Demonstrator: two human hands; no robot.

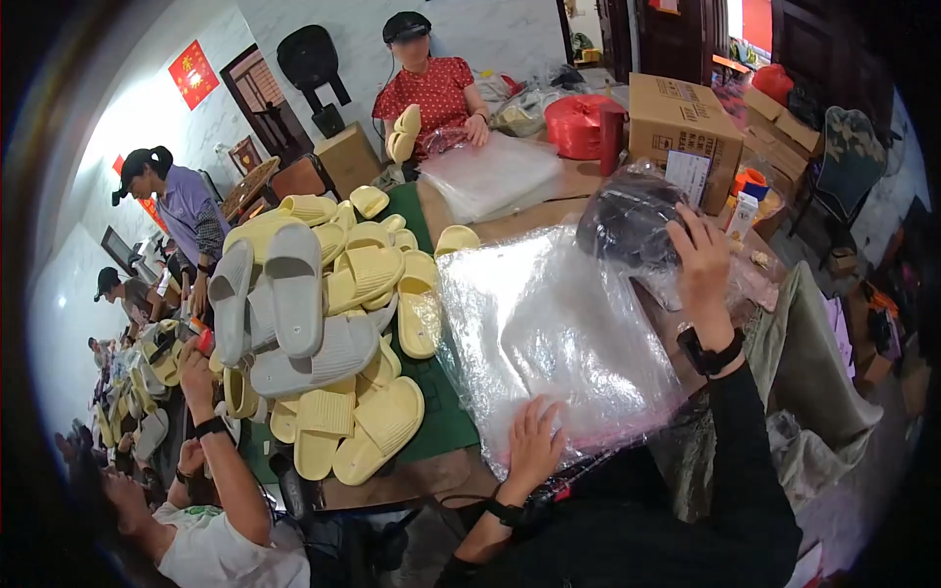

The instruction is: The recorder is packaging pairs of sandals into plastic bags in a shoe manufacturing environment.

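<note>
A stack of clear plastic bags (549,323) lies on the table right in front of me, shiny under the light. My left hand (534,441) rests flat on its near edge, fingers stretched out. At the far right corner of the stack, my right hand (702,260) grips the side of a dark bundle in clear plastic (627,220); what is inside it I cannot make out. Left of the bags sits a heap of yellow slippers (377,431) and grey slippers (294,294), loosely piled on a green mat (451,402).
Across the table a person in a red top (431,93) holds a yellow slipper (403,132) beside more clear bags (490,181). A red roll (578,125) and a cardboard box (681,132) stand at the back right. Co-workers (221,500) work along the left.
</note>
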